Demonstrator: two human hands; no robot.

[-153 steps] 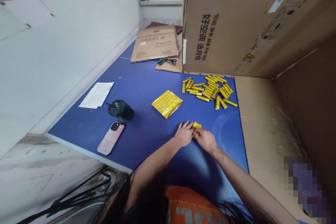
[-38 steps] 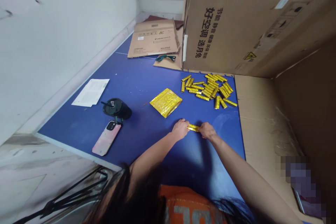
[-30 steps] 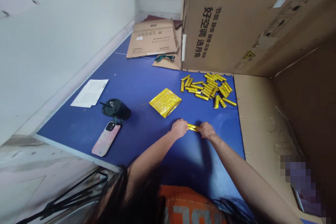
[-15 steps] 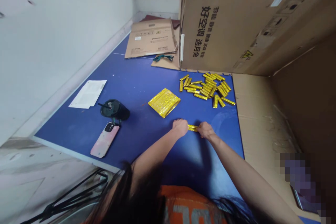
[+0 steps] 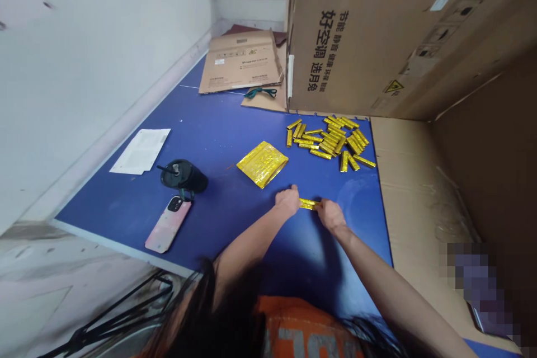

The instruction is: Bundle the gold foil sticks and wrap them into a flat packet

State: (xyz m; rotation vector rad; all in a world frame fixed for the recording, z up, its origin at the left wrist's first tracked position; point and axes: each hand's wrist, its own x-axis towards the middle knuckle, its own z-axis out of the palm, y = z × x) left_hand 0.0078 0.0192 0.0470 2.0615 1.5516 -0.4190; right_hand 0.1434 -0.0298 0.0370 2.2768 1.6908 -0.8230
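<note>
Strip [image 5: 309,204], gold, held between left hand [image 5: 288,201] and right hand [image 5: 331,216]

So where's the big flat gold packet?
In the head view, the flat gold packet lies near the middle of the blue table, just beyond the left hand and left of the small gold bars.

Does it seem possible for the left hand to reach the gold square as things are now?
Probably yes: the gold square lies close beyond the left hand, and nothing stands between them, though that hand is holding the gold strip's end.
</note>
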